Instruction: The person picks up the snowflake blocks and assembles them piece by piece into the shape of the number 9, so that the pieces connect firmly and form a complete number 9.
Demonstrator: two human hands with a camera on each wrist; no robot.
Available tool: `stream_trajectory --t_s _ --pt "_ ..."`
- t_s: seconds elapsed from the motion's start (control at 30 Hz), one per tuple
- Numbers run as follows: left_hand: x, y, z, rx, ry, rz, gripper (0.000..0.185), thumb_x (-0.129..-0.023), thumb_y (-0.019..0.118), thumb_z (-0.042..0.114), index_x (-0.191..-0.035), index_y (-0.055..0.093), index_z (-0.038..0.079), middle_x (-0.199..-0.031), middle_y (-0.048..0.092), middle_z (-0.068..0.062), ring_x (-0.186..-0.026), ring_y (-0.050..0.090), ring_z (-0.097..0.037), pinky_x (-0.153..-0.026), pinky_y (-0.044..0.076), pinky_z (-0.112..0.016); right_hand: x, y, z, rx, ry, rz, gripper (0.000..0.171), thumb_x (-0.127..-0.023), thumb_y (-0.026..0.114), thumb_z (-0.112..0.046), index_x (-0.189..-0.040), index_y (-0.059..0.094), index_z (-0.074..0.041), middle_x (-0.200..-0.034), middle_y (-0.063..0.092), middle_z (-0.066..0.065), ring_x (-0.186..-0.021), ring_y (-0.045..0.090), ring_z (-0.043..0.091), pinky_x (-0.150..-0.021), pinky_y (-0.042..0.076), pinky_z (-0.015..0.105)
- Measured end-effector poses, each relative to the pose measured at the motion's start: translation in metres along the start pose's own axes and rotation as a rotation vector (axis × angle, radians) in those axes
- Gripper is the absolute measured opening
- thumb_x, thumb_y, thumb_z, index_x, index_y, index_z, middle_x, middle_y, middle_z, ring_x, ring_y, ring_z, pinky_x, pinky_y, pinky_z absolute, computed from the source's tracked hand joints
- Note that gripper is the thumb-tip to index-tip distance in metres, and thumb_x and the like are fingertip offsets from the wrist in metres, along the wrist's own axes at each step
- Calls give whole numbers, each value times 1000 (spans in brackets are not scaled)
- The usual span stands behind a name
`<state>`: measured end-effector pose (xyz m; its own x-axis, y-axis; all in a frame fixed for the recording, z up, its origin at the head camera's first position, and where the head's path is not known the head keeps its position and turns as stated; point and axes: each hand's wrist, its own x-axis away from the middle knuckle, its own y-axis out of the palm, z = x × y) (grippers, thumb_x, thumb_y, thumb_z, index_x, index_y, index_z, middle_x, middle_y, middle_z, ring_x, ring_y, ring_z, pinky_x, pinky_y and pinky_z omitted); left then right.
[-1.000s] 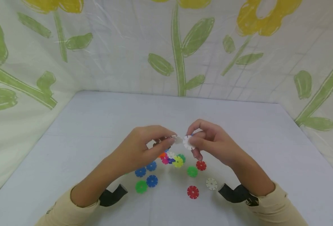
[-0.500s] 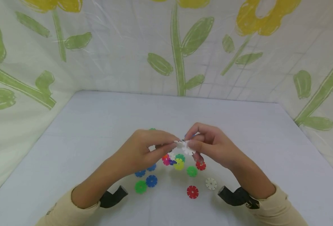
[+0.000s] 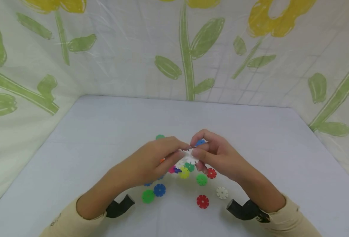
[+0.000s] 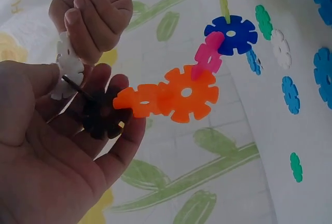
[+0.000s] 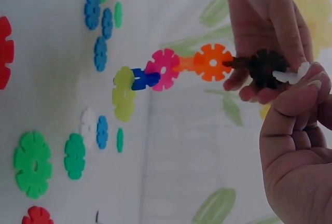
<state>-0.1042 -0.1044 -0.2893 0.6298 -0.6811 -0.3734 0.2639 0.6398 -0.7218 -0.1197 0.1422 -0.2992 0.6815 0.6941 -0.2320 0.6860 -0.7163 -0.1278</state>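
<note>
My left hand (image 3: 153, 161) pinches a white notched disc at the end of a chain of interlocking snowflake discs. Dark brown (image 5: 268, 68), orange (image 4: 188, 92), pink (image 5: 163, 70), blue (image 4: 231, 35) and yellow (image 5: 123, 94) discs follow along the chain, slotted into one another. Fingers of the left hand lie behind the dark disc. Between thumb and fingertips my right hand (image 3: 219, 156) holds a white disc (image 3: 191, 157) against the white one in the left. The fingertips partly hide where the two white discs meet, so how deep the slots sit cannot be told.
Loose discs lie on the white table (image 3: 103, 128) below the hands: red (image 3: 202, 201), green (image 3: 148, 196), blue (image 3: 159, 190) and white (image 3: 222, 193), among several others. Black wrist mounts (image 3: 120, 206) jut inward from both sleeves. A flower-printed curtain (image 3: 127, 49) stands behind.
The hands have come closer together, the right one shifting left. The two white discs, slightly apart a second ago, now overlap. The chain has shifted slightly beneath the left hand.
</note>
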Motion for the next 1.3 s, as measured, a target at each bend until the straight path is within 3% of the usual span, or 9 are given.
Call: stream_trajectory --t_s 0.1,0.17,0.27,0.47,0.7,0.83,0.93,1.1,1.3 --pt "1 0 4 61 -79 -85 38 -101 62 26 -136 56 13 -116 62 4 -96 62 -8 -84 54 -25 0 2 0 -14 -13 -12 15 -102 54 -2 -114 45 0 -70 59 10 -57 54 23 -54 52 28" --pt "1 2 5 99 -110 -102 44 -99 66 30 -137 54 13 -120 60 4 -98 62 -9 -82 55 -25 0 3 0 -27 -11 -15 15 -103 54 -3 -113 44 -1 -70 59 10 -57 53 23 -54 51 27" --pt "0 3 6 101 -121 -95 45 -96 70 31 -134 54 14 -115 59 5 -86 60 -8 -73 56 -24 0 2 1 -20 -5 -20 13 -103 53 -5 -112 45 -3 -70 60 11 -57 54 24 -54 52 29" --pt "0 -3 6 25 -101 -64 43 -97 69 34 -133 56 15 -97 55 5 -67 49 -8 -58 48 -23 -4 -16 11 285 -52 -19 8 -101 53 -1 -105 58 -5 -72 60 7 -58 57 25 -54 54 34" --pt "3 -12 2 -2 -61 -12 37 -99 65 33 -130 58 15 -98 56 6 -66 48 -6 -57 47 -23 -8 -21 35 683 230 -102 10 -97 67 -15 -107 68 -12 -85 64 -5 -73 60 14 -67 55 28" --pt "5 -17 2 -11 -94 12 35 -99 64 34 -129 58 16 -97 56 10 -68 50 -7 -59 49 -24 -20 -9 44 828 336 -170 21 -94 72 -20 -112 69 -9 -81 62 -9 -70 58 10 -64 53 27" --pt "5 -18 3 -10 -119 11 34 -100 63 34 -129 57 16 -101 59 11 -75 55 -6 -65 53 -24 -29 0 50 909 411 -175 20 -91 76 -24 -105 68 -12 -72 58 -8 -63 56 10 -60 51 26" --pt "5 -20 3 -23 -141 -7 34 -101 62 33 -130 56 16 -104 59 10 -78 55 -7 -69 53 -24 -41 10 56 981 497 -191 20 -90 77 -27 -84 62 -16 -60 50 -1 -54 51 13 -56 47 26" --pt "4 -21 3 -43 -126 0 36 -100 63 31 -131 56 15 -100 58 9 -73 52 -7 -63 51 -24 -48 14 57 945 546 -221 20 -89 78 -22 -94 60 -16 -70 53 0 -63 55 14 -61 50 26"
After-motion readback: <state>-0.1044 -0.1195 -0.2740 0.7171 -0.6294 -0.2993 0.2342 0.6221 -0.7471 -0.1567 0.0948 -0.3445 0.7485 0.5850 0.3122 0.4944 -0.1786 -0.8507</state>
